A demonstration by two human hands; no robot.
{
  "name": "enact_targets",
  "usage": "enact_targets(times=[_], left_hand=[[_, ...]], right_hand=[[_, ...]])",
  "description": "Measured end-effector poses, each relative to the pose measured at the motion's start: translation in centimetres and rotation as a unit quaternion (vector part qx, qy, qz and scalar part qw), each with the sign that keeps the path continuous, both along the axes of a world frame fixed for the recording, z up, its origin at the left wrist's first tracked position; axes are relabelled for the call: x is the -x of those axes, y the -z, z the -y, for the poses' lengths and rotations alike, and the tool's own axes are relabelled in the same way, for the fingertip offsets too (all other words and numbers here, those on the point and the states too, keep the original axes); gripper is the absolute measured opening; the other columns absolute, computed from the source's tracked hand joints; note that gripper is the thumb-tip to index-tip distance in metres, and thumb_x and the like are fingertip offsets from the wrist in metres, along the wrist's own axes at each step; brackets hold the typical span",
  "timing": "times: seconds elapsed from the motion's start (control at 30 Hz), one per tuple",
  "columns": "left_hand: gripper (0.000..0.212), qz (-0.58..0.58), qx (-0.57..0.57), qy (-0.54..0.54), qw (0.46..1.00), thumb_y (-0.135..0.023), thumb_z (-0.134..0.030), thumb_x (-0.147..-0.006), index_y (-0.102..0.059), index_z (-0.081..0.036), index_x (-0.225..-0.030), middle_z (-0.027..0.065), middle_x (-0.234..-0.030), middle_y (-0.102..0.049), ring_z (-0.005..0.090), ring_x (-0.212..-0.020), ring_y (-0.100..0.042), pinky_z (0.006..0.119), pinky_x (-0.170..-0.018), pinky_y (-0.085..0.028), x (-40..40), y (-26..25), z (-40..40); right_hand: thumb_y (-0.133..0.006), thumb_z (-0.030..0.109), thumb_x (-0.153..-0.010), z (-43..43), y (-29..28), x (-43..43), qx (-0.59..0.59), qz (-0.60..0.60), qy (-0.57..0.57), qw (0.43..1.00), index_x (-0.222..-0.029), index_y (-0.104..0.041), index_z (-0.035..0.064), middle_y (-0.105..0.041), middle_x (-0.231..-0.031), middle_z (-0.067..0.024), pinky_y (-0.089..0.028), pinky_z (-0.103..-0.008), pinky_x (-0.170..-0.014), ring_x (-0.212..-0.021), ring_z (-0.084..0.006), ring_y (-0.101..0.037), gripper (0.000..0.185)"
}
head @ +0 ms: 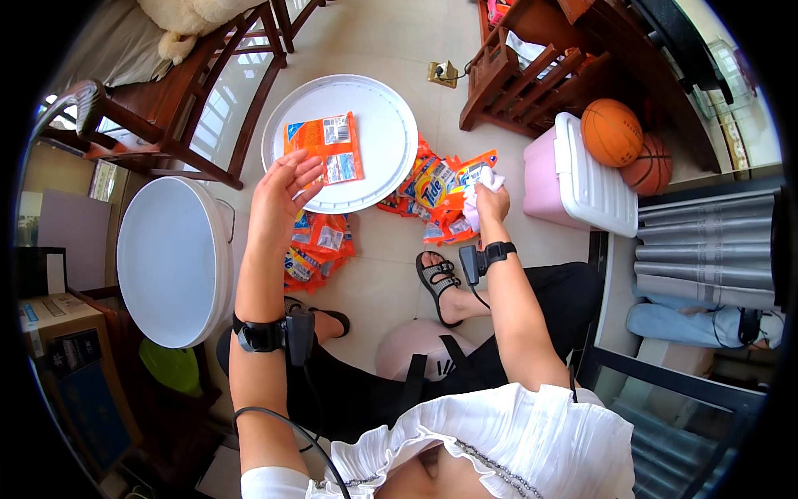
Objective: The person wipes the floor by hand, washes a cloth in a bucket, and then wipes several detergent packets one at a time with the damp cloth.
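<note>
A flat orange detergent packet (330, 153) lies back side up on a round white plastic lid or tray (386, 150). My left hand (290, 178) hovers by the packet's left edge, palm turned up and fingers apart, with nothing in it. Over to the right, my right hand (494, 203) grips a crumpled pale pink-white cloth (491, 179). Right under that cloth is a pile of orange Tide packets (430, 187), partly covered by the hand and the lid. A second pile of such packets (318, 246) sits on the floor below the lid, partly behind my left forearm.
A large white bucket (171, 262) with a wire handle stands at the left. Wooden furniture (181, 125) is beyond it. To the right are a pink storage box (548, 171) with a white lid, two basketballs (611, 132) and a floor socket (442, 73) with a plugged-in cord.
</note>
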State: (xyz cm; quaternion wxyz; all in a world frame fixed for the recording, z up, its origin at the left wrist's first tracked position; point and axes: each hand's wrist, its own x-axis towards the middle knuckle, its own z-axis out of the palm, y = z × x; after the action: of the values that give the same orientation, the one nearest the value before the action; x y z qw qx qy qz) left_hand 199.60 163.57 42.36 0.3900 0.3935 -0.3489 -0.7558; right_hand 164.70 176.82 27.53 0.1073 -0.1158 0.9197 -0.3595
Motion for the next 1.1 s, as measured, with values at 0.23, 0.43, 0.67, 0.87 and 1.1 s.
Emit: enact_targets(times=[0.23, 0.43, 0.67, 0.87, 1.1], left_hand=[[0.037, -0.038, -0.024, 0.011, 0.999, -0.046, -0.019, -0.095, -0.048, 0.006, -0.122, 0.0190, -0.119, -0.057, 0.0255, -0.114, -0.057, 0.036, -0.097, -0.048, 0.3, 0.2, -0.8], [0.037, -0.118, -0.051, -0.021, 0.991, -0.039, -0.021, -0.100, -0.045, 0.003, -0.128, 0.0183, -0.126, -0.051, 0.0288, -0.120, -0.052, 0.037, -0.100, -0.046, 0.9, 3.7, -1.0], [0.056, -0.488, -0.171, 0.023, 0.856, -0.034, -0.046, -0.098, -0.045, -0.004, -0.133, 0.0181, -0.132, -0.052, 0.0357, -0.117, -0.054, 0.051, -0.096, -0.047, 0.2, 1.6, -2.7], [0.059, -0.547, -0.110, 0.064, 0.828, -0.031, -0.049, -0.097, -0.044, -0.004, -0.133, 0.0181, -0.131, -0.052, 0.0355, -0.118, -0.053, 0.051, -0.101, -0.042, -2.0, 0.9, -2.6], [0.060, -0.304, 0.080, 0.002, 0.949, -0.033, -0.050, -0.098, -0.040, -0.004, -0.136, 0.0158, -0.139, -0.044, 0.0332, -0.124, -0.047, 0.048, -0.106, -0.038, -1.3, 1.2, -2.9]], right_hand=[[-0.067, 0.011, -0.080, -0.8, -6.4, -3.7, 0.354, 0.204, -0.042, 0.912, -0.106, -0.063, -0.0015, -0.067, -0.094, -0.0109, -0.051, -0.0324, -0.069, -0.080, -0.0223, -0.066, 0.029], [-0.058, 0.012, -0.088, 0.5, -17.6, -10.9, 0.515, 0.524, -0.151, 0.662, -0.125, -0.049, -0.0010, -0.058, -0.120, -0.0170, -0.046, -0.0440, -0.096, -0.110, -0.0291, -0.058, 0.040], [-0.070, 0.012, -0.083, 2.2, -17.0, -19.2, 0.387, 0.306, -0.317, 0.810, -0.115, -0.056, -0.0021, -0.064, -0.100, -0.0107, -0.050, -0.0340, -0.079, -0.089, -0.0247, -0.064, 0.038], [-0.061, 0.029, -0.090, 0.1, -17.8, -23.4, 0.310, 0.003, -0.523, 0.794, -0.130, -0.047, -0.0019, -0.038, -0.138, -0.0242, -0.030, -0.0467, -0.103, -0.128, -0.0400, -0.037, 0.053], [-0.052, 0.042, -0.092, 2.9, -19.4, -27.2, 0.182, -0.224, -0.639, 0.713, -0.137, -0.047, 0.0111, -0.022, -0.150, -0.0253, -0.005, -0.0648, -0.107, -0.141, -0.0458, -0.008, 0.055]])
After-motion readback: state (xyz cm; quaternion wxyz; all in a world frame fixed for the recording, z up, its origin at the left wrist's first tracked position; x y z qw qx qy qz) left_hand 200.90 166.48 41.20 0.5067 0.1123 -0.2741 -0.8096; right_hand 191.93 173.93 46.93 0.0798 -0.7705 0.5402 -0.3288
